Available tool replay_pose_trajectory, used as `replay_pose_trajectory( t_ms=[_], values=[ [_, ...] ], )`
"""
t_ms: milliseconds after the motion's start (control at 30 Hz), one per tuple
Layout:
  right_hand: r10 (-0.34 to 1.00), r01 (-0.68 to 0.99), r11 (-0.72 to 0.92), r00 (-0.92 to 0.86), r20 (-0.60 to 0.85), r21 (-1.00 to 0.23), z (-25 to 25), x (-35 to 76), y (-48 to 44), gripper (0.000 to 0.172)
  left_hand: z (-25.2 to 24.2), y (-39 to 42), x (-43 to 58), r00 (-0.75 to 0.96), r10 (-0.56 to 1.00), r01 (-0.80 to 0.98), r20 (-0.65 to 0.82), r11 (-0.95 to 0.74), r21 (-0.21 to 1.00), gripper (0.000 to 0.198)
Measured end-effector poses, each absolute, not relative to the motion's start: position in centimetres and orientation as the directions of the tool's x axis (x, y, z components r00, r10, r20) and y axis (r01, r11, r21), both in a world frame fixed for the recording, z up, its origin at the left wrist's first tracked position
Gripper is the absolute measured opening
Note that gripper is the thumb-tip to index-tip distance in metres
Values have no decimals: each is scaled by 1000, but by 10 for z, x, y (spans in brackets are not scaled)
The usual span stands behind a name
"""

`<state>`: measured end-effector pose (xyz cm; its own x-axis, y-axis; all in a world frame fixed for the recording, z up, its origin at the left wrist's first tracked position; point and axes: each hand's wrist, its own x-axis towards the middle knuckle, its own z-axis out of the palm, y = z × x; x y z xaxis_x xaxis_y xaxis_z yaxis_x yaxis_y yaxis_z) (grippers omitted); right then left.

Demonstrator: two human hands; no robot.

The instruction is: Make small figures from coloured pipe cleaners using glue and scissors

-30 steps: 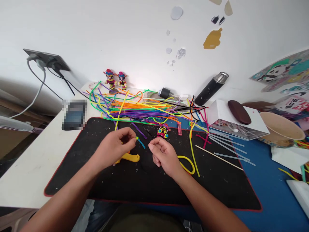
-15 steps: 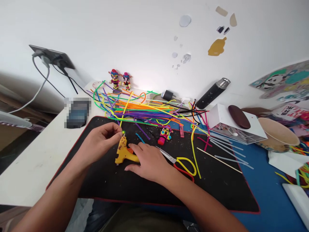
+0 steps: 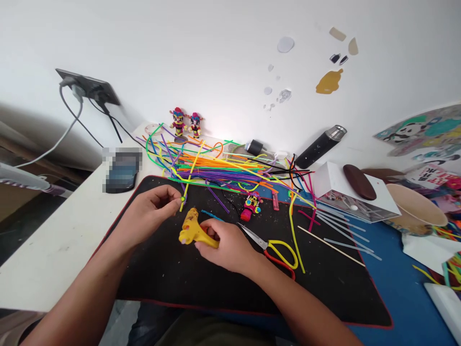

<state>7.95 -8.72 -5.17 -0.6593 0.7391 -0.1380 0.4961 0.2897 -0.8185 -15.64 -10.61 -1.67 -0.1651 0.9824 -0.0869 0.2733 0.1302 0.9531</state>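
My left hand (image 3: 156,206) pinches a small green coiled piece (image 3: 183,199) between thumb and fingertips, above the black mat (image 3: 173,283). Wrapped round the handle of a yellow hot glue gun (image 3: 196,230) is my right hand (image 3: 230,245). The gun's nozzle points away from me, a little to the right of the green piece and apart from it. A short blue twisted piece (image 3: 212,215) lies just beyond my right hand. To that hand's right are scissors (image 3: 257,238) with yellow and red handles. A small pink and yellow doll (image 3: 251,205) lies farther back.
Many coloured pipe cleaners (image 3: 223,166) lie piled along the wall. Two finished dolls (image 3: 178,122) stand behind them. A black flask (image 3: 320,146), a white box (image 3: 355,192) and clear glue sticks (image 3: 345,226) are at the right. A dark phone-like object (image 3: 122,170) lies at the left.
The glue gun has drawn back from the green piece, its nozzle swinging to the right. My right hand has closed round its handle. The left hand keeps its pinch.
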Motion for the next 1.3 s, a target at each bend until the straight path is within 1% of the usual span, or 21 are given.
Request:
replay_pose_trajectory(
  t_ms=[67, 100, 167, 200, 267, 367, 533, 600, 667, 767, 833, 900, 1000, 1167, 1300],
  values=[
    [769, 299, 51, -621, -154, -953, -55, 88, -84, 28, -18, -102, -157, -159, 982, 238, -101, 137, 961, 21],
    [775, 181, -70, -609, -168, -981, -55, 93, -81, 29, -19, -100, -157, -155, 982, 217, -108, 140, 966, 22],
    [778, -47, -255, -604, -176, -966, -55, 102, -74, 34, -20, -94, -154, -140, 983, 186, -122, 148, 971, 23],
    [781, -145, -314, -602, -168, -938, -54, 107, -70, 38, -21, -91, -152, -130, 983, 182, -127, 149, 972, 24],
    [808, -283, -370, -567, -157, -885, -50, 115, -64, 43, -21, -83, -145, -104, 987, 188, -126, 144, 972, 25],
    [846, -401, -387, -512, -147, -830, -47, 126, -58, 44, -16, -68, -132, -61, 992, 188, -115, 124, 974, 26],
    [908, -501, -360, -382, -172, -787, -49, 137, -48, 38, 2, -37, -105, 26, 996, 232, -81, 72, 970, 28],
    [919, -544, -346, -359, -160, -764, -48, 140, -41, 37, 7, -23, -95, 79, 994, 227, -70, 50, 973, 28],
    [922, -580, -335, -363, -133, -742, -43, 143, -33, 37, 9, -9, -86, 138, 988, 166, -70, 47, 985, 29],
    [924, -614, -310, -374, -79, -725, -32, 149, -21, 38, 10, 9, -75, 229, 968, 59, -99, 88, 994, 31],
    [926, -627, -290, -376, -45, -723, -28, 152, -15, 38, 11, 17, -69, 276, 955, 41, -112, 105, 994, 31],
    [928, -627, -278, -371, -35, -728, -30, 154, -13, 39, 13, 22, -66, 306, 946, 65, -109, 93, 993, 30],
    [931, -601, -283, -361, -63, -747, -41, 155, -16, 41, 15, 23, -68, 346, 931, 151, -114, 65, 986, 28],
    [928, -518, -309, -350, -132, -798, -52, 163, -23, 47, 11, 16, -84, 325, 933, 227, -157, 84, 970, 24],
    [916, -482, -333, -368, -158, -810, -51, 165, -25, 49, 8, 15, -91, 336, 927, 254, -164, 78, 964, 25]
  ],
)
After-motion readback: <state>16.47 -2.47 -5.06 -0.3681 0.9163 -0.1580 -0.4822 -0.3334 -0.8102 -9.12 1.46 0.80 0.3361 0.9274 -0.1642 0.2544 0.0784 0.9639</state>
